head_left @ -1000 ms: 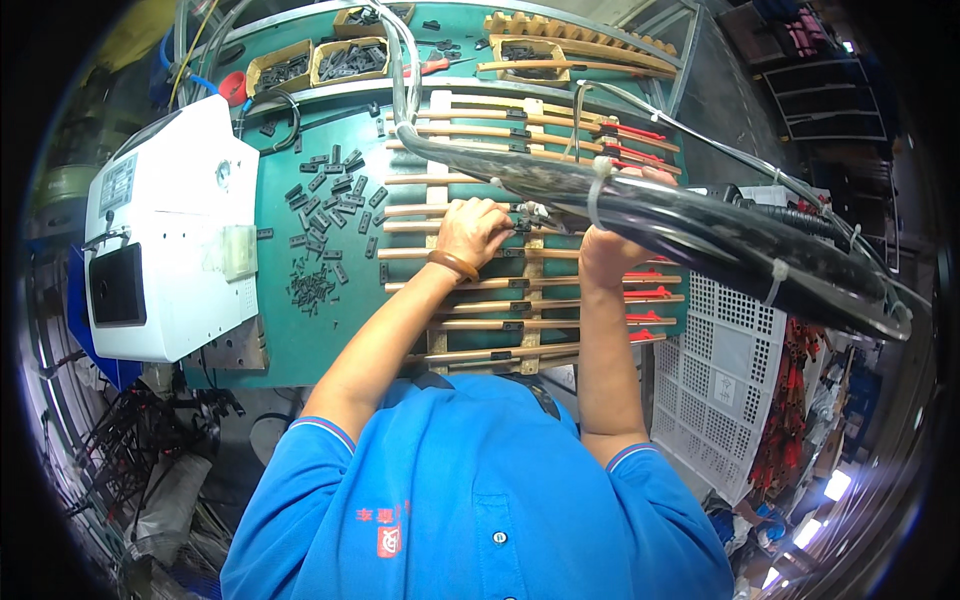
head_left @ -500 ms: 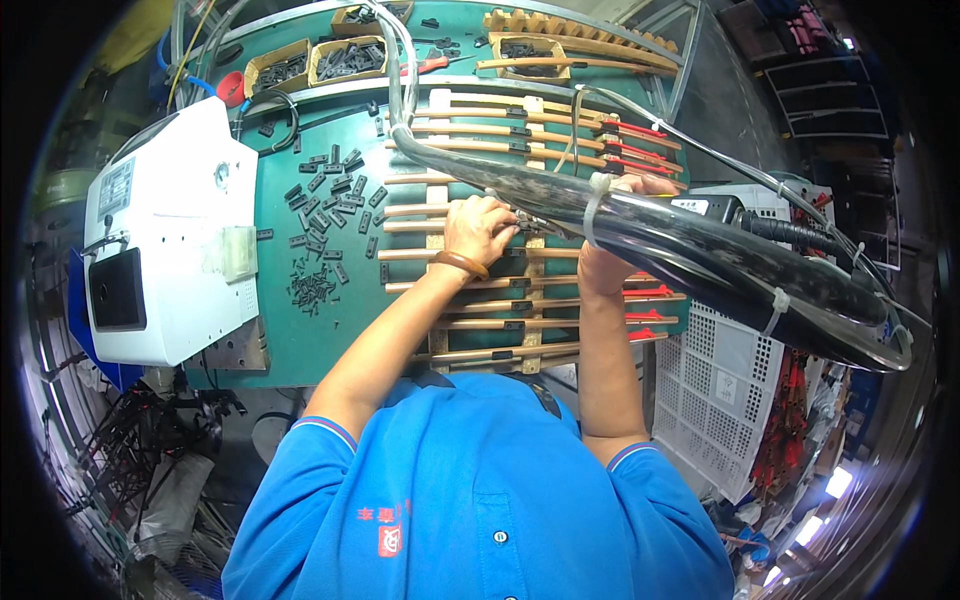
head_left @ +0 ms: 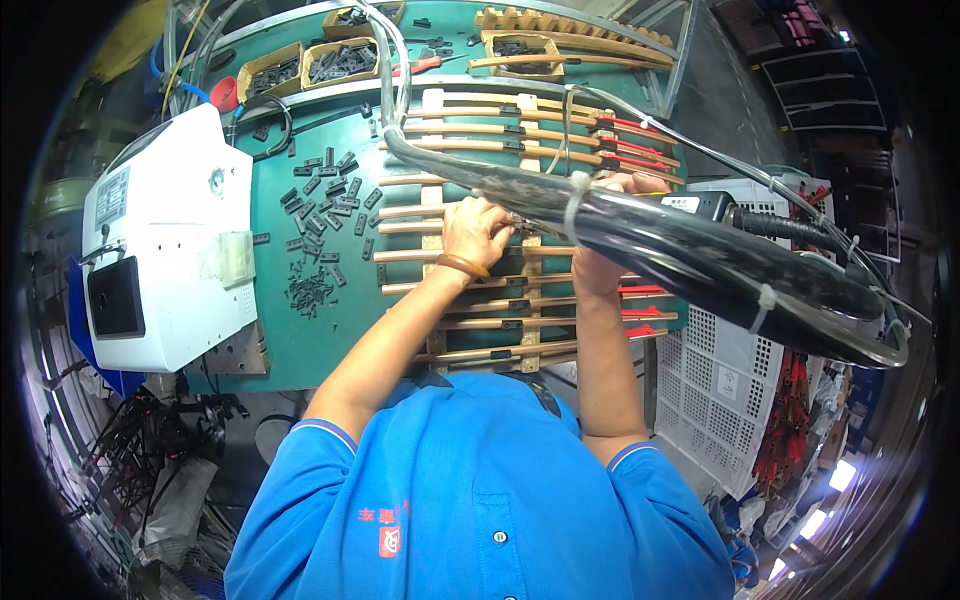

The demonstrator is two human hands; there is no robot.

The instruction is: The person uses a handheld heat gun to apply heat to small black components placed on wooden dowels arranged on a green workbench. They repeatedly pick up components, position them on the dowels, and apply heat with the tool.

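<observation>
tan rods lie crosswise, one above another, over two pale wooden rails, and the middle ones pass beneath the left hand. its thumb and fingertips are drawn close together over them, at a small metallic part that sits right at the tips; whether they are clamped on it, or on a rod, i cannot tell. the right hand is just to the right, raised over the same rods, but a thick black cable bundle crosses in front of it, so its grip is hidden and i cannot tell how its fingers stand. (a brown bangle circles the left wrist.) near the right hand, beyond the bundle, shows a dark casing with a ribbed hose.

several rods carry black blocks near the middle, and red pieces lie at their right ends. to the left, loose black blocks are scattered on the green tabletop, with a heap of small dark bits below them. a white machine stands farther left; open boxes sit at the back, and a white perforated crate stands at the right.
</observation>
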